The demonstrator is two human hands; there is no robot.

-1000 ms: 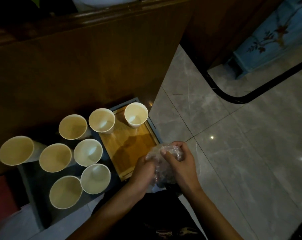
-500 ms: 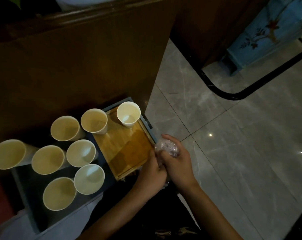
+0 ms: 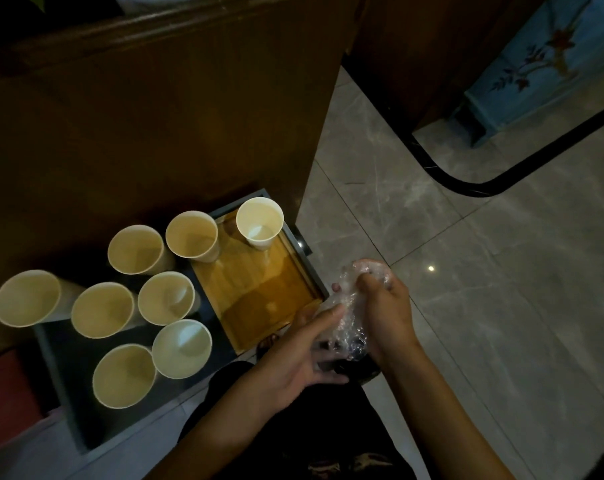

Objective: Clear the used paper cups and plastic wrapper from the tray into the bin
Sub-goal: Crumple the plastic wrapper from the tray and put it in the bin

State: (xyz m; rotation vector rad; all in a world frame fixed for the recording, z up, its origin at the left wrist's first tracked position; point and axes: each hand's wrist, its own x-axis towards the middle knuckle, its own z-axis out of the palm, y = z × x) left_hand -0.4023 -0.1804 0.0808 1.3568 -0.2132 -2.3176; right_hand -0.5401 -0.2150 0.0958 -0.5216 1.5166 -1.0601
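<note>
Crouched over a tiled floor (image 3: 466,289), I work the clear plastic wrapper (image 3: 349,317) between both hands at lower centre of the frame, off the tray and over my dark-clothed lap. My right hand (image 3: 387,317) is clenched round the upper part of the wrapper, its fingers curled into the crinkled film. My left hand (image 3: 300,355) lies against the wrapper's lower left side with the fingers fairly straight, pressing rather than gripping as far as I can tell. The wrapper's long axis runs from upper right to lower left, from the bunched top in my right hand down toward my left palm.

The paper cups lie to the left and upper left of my hands, and my left hand is plainly the nearer one to them. I count eight cups, all upright with open mouths: one white cup (image 3: 260,223) at the far corner of the wooden tray (image 3: 259,299), one (image 3: 192,236) just at its upper left edge, and six more on the dark surface (image 3: 68,393) beside it, the nearest of them the pale cup (image 3: 182,348) at lower left of the tray. There is one wrapper and one tray.

No bin shows anywhere in view, so I cannot say which way the wrapper must travel; the cups, I judge, are all yet to be cleared. A brown wooden panel (image 3: 155,116) fills the upper left, and a blue painted cabinet (image 3: 543,64) stands at upper right.
</note>
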